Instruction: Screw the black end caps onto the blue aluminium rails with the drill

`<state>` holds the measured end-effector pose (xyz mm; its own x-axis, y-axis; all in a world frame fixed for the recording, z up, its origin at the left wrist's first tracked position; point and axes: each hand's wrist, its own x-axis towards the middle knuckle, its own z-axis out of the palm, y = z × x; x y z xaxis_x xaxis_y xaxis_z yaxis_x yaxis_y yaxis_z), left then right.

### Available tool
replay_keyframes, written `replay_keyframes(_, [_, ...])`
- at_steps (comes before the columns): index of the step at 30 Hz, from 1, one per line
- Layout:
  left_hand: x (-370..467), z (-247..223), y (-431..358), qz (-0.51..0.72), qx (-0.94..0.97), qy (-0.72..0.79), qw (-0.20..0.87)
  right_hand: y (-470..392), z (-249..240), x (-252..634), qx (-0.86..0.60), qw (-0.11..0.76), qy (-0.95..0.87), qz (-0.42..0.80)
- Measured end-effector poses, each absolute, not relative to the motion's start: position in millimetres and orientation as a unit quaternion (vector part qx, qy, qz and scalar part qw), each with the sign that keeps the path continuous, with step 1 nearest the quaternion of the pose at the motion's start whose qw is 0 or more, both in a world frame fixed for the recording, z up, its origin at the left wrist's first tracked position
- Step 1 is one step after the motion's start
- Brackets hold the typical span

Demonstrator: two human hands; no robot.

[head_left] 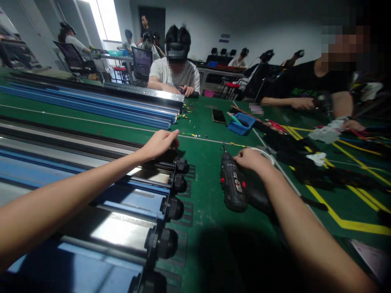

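Note:
My left hand [161, 144] is over the far end of the nearer row of long metal profiles [122, 228]. Its fingers are curled under and the thumb points forward; whatever they hold is hidden. Black cable glands [174, 208] stick out from the profile ends below it. My right hand [253, 158] is beside the front of a black cordless screwdriver [233, 183] that lies on the table with its bit pointing away. The right fingers are bent together, and what they pinch cannot be made out. A thin yellow-green wire [237, 144] lies just beyond them.
Blue profiles [122, 106] lie across the green table [204, 244]. Further back are a phone [219, 116], a blue tray [241, 124], and small wire pieces [190, 134]. Dark cable bundles [284, 150] lie right. One person [175, 73] sits opposite, another [311, 85] works at right.

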<state>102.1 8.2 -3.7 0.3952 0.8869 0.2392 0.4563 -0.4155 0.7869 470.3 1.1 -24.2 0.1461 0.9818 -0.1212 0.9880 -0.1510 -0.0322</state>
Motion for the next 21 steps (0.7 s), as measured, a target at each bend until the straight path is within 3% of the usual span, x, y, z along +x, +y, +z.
replay_keyframes(4, [95, -8, 11, 0.417, 0.727, 0.460, 0.293, 2, -27, 471, 0.759, 0.020, 0.649, -0.050])
replay_keyframes(9, [79, -1, 12, 0.337, 0.811, 0.462, 0.121, 2, -23, 476, 0.763, -0.021, 0.643, -0.061])
replay_keyframes(16, [64, -4, 22, 0.240, 0.906, 0.344, 0.051, 1, -16, 465, 0.718, -0.153, 0.674, -0.088])
replay_keyframes(21, [66, -10, 23, 0.243, 0.912, 0.325, 0.054, 25, -6, 450, 0.678, -0.176, 0.707, -0.100])
